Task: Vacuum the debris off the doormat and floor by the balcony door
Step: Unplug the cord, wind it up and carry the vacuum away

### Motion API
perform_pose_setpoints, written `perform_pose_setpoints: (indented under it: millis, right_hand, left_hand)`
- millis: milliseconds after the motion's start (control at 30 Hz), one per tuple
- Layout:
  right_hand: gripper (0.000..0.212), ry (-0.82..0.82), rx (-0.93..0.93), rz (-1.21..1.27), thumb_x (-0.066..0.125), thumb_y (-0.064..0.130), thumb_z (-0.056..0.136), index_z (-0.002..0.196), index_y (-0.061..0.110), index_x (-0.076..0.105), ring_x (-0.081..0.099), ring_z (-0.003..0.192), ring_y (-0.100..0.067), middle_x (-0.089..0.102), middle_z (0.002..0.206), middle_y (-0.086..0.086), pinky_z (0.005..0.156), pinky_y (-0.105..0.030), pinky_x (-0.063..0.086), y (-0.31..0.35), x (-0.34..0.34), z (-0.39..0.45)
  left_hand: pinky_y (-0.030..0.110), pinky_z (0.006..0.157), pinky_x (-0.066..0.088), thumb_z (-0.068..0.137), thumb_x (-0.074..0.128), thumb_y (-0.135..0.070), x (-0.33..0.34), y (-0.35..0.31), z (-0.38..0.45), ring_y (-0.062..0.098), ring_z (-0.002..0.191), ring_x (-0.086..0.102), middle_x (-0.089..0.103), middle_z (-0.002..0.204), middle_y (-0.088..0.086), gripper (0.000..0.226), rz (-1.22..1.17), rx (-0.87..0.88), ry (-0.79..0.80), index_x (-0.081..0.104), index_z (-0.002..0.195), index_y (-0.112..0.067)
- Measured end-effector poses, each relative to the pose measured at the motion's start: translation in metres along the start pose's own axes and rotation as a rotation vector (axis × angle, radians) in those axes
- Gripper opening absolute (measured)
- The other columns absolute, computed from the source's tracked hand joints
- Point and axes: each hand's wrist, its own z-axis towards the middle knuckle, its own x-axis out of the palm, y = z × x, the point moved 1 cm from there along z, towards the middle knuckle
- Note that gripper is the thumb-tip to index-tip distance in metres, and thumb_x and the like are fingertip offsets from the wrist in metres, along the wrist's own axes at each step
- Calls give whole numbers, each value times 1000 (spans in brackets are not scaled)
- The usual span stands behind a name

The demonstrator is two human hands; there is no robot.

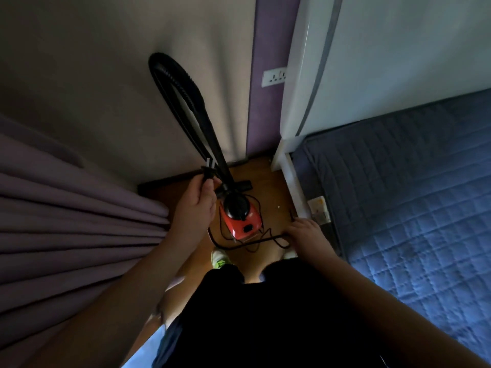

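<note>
Fingers of left hand (198,201) pinch one plug (207,170); right hand (303,232) grips one cord (255,240).

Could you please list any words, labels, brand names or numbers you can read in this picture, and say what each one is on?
No text here can be read.
The label on the side of the mattress: print too small and blurred.
The red vacuum cleaner: no brand or marking can be made out.
The wall socket: no lettering can be made out.
</note>
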Motion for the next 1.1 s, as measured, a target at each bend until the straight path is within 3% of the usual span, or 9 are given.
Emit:
perform_pose_setpoints:
  millis: [67, 167, 300, 433, 667, 800, 900, 1000, 1100]
  right_hand:
    - [11, -35, -38, 33, 66, 26, 84, 88, 22, 75, 64, 90, -27, 70, 83, 1, 79, -36, 48, 5, -9, 3]
    - [35, -102, -103, 184, 47, 38, 90, 86, 16, 73, 59, 81, -28, 68, 80, -2, 73, -38, 48, 5, -20, 3]
    - [19, -119, -144, 373, 70, 32, 85, 89, 14, 74, 58, 82, -21, 68, 81, 3, 72, -30, 45, -8, -40, -11]
    - [12, -169, -227, 442, 78, 27, 81, 89, 17, 76, 52, 80, -7, 59, 79, 19, 70, -15, 36, -18, -66, -33]
    - [13, -113, -213, 644, 81, 19, 76, 87, 24, 78, 59, 82, 0, 63, 82, 19, 76, -13, 45, -4, -85, -60]
    - [23, -87, -225, 694, 77, 6, 77, 90, 25, 74, 63, 84, 3, 61, 81, 25, 78, -13, 48, 11, -88, -68]
    - [26, -79, -313, 702, 78, 5, 78, 96, 22, 72, 62, 88, 9, 62, 84, 28, 81, -10, 47, 21, -89, -69]
    - [25, -46, -397, 717, 76, 7, 81, 103, 18, 71, 60, 95, 12, 62, 92, 27, 87, -7, 45, 34, -83, -66]
    - [31, 13, -406, 751, 71, 5, 87, 110, 25, 66, 62, 110, 1, 65, 110, 18, 98, -20, 49, 47, -73, -64]
  left_hand:
    - [29, 49, 28, 108, 37, -26, 0, -2, -5, 8, 49, 32, 38, 60, -5, 22, 54, 16, -13, 59, 108, -22]
    - [32, 62, 35, 105, 43, -32, 8, -9, -19, 4, 55, 41, 41, 60, -3, 21, 191, 76, -39, 60, 114, -25]
    - [11, 69, 41, 98, 58, -29, 30, -21, -55, -10, 73, 55, 61, 82, -12, 9, 431, 129, -93, 65, 105, -29]
    - [9, 73, 41, 97, 60, -28, 63, -12, -82, 7, 88, 61, 68, 96, -3, 13, 530, 82, -80, 73, 97, -29]
    - [50, 89, 55, 84, 53, -56, 116, 16, -110, 24, 91, 71, 75, 93, -1, 18, 453, -151, 69, 65, 89, -44]
    - [45, 73, 61, 99, 52, -40, 130, 14, -133, 32, 72, 74, 74, 80, 14, 11, 207, -311, 34, 54, 102, -30]
    - [29, 52, 54, 105, 46, -36, 128, 12, -147, 20, 48, 61, 61, 57, 4, 19, 92, -386, 86, 50, 103, -18]
    - [24, 47, 44, 100, 54, -38, 110, 17, -152, 10, 42, 50, 51, 46, -8, 22, 317, -290, 28, 56, 100, -17]
    - [27, 51, 44, 98, 58, -35, 83, 18, -160, 12, 45, 51, 51, 46, -8, 14, 519, -233, -60, 59, 86, -27]
